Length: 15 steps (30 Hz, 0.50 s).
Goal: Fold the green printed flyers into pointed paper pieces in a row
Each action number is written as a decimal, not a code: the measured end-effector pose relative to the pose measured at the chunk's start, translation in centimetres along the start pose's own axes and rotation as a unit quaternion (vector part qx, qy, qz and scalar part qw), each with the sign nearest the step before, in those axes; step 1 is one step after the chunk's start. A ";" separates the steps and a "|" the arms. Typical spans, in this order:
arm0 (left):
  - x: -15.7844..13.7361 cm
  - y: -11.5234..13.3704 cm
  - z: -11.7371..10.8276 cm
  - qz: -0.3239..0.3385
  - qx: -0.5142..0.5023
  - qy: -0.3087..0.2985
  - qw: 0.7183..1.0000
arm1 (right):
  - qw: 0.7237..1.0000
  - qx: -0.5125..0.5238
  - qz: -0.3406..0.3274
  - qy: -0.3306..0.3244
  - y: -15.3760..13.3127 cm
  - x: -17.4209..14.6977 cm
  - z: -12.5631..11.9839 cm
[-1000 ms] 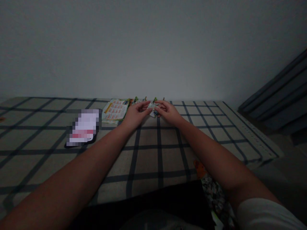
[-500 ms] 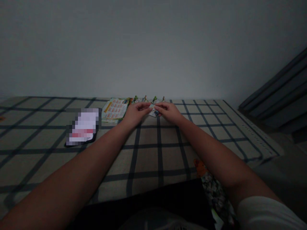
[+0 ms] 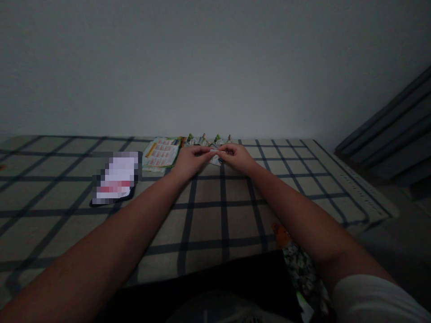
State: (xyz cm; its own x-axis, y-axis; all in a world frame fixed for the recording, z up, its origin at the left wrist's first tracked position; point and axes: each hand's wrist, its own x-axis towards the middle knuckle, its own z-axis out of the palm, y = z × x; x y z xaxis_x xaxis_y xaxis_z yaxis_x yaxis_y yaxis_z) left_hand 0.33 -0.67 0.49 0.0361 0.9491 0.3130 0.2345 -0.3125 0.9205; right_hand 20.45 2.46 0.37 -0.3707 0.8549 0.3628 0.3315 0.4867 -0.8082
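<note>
Both hands meet near the far side of the checked cloth, around a small piece of printed paper (image 3: 216, 160). My left hand (image 3: 191, 158) pinches its left edge, thumb and fingertips together. From the other side my right hand (image 3: 236, 157) pinches the same paper, its fingertips almost touching the left thumb. Part of the paper hangs below the fingers; the rest is hidden by them. Just behind the hands stand several pointed, colourful folded paper pieces (image 3: 218, 139), partly covered by the fingers.
Left of my hands lies a printed sheet (image 3: 160, 153) with a calendar-like grid. Nearer, a phone (image 3: 117, 177) with a blurred bright screen rests on the checked cloth (image 3: 205, 224). A pale wall (image 3: 215, 67) rises behind; dark folded fabric (image 3: 393, 130) hangs at right.
My fingers have shifted slightly on the paper, with the thumbs nearer each other. Less of its upper part shows now, and a pale edge appears between the fingertips.
</note>
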 end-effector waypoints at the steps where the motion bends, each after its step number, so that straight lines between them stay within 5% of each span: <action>1: 0.0 0.0 0.0 0.001 0.003 0.000 1.000 | 1.000 0.005 0.001 0.001 0.0 0.0 0.0; 15: 0.1 -0.1 0.4 -0.041 -0.149 0.019 0.988 | 0.985 0.153 0.078 -0.032 -0.1 0.2 0.2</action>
State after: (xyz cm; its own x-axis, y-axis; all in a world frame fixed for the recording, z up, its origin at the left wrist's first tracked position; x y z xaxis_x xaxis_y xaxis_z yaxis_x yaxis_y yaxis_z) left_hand 0.69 -0.49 0.36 -0.0097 0.9712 0.2381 -0.0613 -0.2382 0.9693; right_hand 20.23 2.55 0.42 -0.3926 0.8975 0.2009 0.1155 0.2648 -0.9574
